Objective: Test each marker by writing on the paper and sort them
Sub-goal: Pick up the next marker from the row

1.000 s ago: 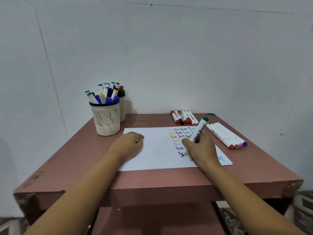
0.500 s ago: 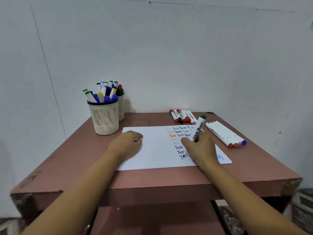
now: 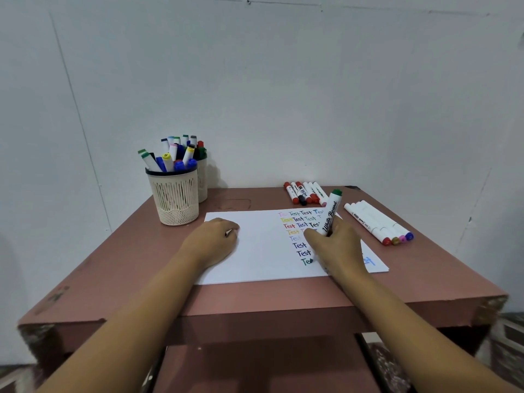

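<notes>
A white sheet of paper (image 3: 261,251) lies on the pink table, with rows of the word "Test" in many colours on its right half. My right hand (image 3: 336,243) grips a green whiteboard marker (image 3: 330,212), tilted back, its tip on the paper at a green "Te" in the lowest row. My left hand (image 3: 211,241) rests as a loose fist on the paper's left part; a small object may be inside it. A cream mesh cup (image 3: 175,197) full of markers stands at the back left.
A second cup (image 3: 202,180) with markers stands behind the first. A row of several markers (image 3: 304,192) lies at the back of the table, and another row of white markers (image 3: 378,224) lies right of the paper. The table edge (image 3: 255,313) is close to me.
The green writing in the lowest row has grown from a first stroke to "Te". My right hand has shifted slightly right while writing; my left hand has stayed put.
</notes>
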A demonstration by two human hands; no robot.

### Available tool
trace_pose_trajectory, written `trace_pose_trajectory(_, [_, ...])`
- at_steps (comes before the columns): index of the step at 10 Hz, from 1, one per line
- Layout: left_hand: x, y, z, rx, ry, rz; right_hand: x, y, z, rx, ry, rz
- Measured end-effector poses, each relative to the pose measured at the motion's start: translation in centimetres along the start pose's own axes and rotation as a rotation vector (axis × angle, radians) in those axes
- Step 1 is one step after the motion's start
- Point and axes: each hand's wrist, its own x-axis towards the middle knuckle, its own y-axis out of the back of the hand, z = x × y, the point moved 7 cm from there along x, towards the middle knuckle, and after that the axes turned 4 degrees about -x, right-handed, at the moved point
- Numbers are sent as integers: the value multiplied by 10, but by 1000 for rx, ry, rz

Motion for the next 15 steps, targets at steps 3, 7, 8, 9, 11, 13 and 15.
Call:
trace_pose_trajectory(3, [0,0,0,13,4,-4,2,2,2,28,-12,21])
trace_pose_trajectory(7, [1,-1,-1,22,8,-10,3,2,3,23,-2,29])
trace_pose_trajectory(8, [1,0,0,23,9,-11,2,7,3,53,-13,93])
trace_pose_trajectory(9, [1,0,0,21,6,-8,2,7,1,24,3,94])
trace_pose_trajectory(11, [0,0,0,14,7,-3,4,3,2,-21,36,63])
trace_pose_trajectory(13, [1,0,-1,6,9,-4,3,6,2,27,-2,60])
trace_pose_trajectory(15, [0,0,-1,3,3,5,2,5,1,6,5,77])
